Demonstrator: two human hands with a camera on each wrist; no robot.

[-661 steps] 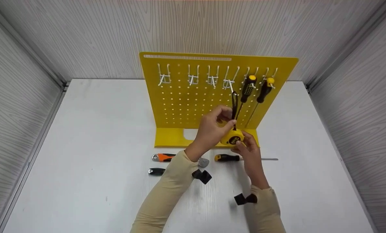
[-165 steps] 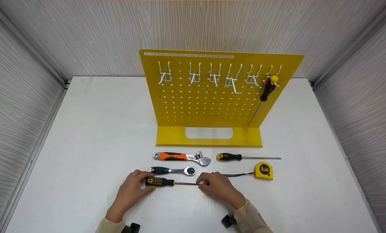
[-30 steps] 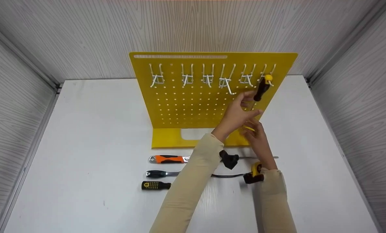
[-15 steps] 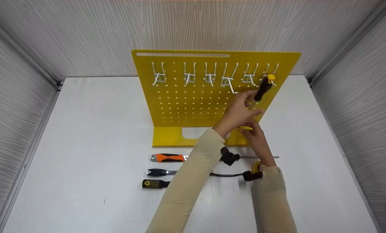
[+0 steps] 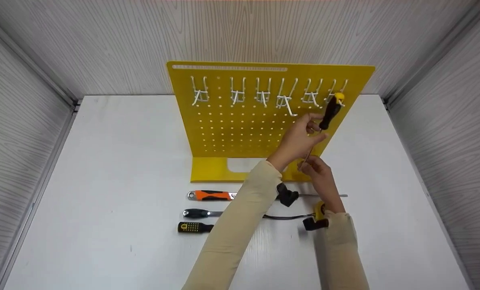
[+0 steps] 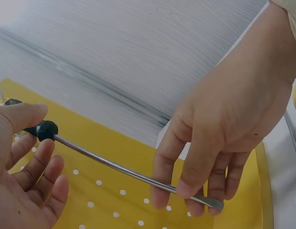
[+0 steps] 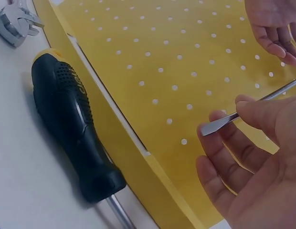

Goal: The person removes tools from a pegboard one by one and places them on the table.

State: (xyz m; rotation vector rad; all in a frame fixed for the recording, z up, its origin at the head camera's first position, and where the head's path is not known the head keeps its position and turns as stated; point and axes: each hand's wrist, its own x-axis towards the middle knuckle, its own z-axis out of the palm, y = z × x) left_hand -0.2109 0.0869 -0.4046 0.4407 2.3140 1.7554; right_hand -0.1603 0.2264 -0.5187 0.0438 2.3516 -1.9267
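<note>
A slotted screwdriver with a black handle and yellow end still hangs by that end on the pegboard's rightmost hook. My left hand is around the lower handle, fingers on one side and thumb on the other; the grip looks loose. Lower down, my right hand pinches the shaft near its flat tip between thumb and fingers, best seen in the right wrist view. In the left wrist view the metal shaft runs between both hands, in front of the yellow pegboard.
Several bare white hooks line the board. On the white table lie an adjustable wrench, a ratchet wrench, a dotted-handle screwdriver, another screwdriver and a tape measure, partly hidden by my arms.
The tape measure and dotted-handle screwdriver, formerly at the hooks, now lie on the table. Both hands have moved to the hanging screwdriver. Within the last half second its tip has swung forward from the board.
</note>
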